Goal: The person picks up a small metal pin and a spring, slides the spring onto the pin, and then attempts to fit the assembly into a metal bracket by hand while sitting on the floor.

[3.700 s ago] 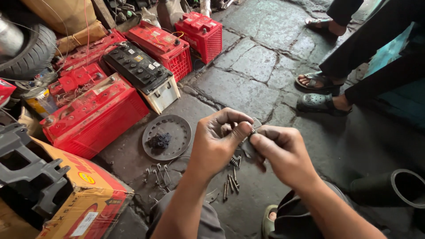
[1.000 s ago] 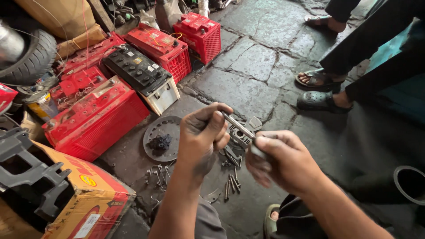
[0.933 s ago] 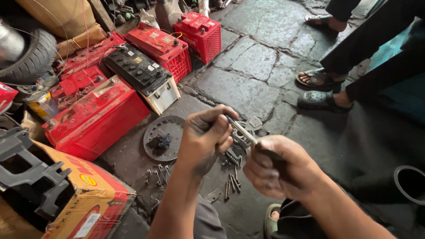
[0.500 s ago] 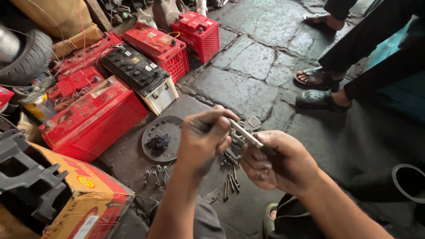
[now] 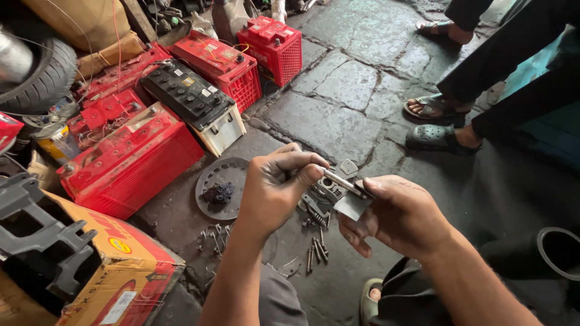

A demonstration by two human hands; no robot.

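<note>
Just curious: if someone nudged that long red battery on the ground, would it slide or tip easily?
Probably neither. The long red battery looks like a big, solid block lying low and wide, so likely heavy and unlikely to tip. The stone floor is rough and uneven, so it would probably drag rather than slide.

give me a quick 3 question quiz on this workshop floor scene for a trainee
1. True or false: both hands, the left hand and the right hand, grip one thin metal rod.
2. What lies on the round metal plate? A) a dark clump B) a spanner C) a red cap
3. Fill in: the loose bolts lie on the ___ below the hands.

Key: 1 true; 2 A, the dark clump; 3 floor.
</note>
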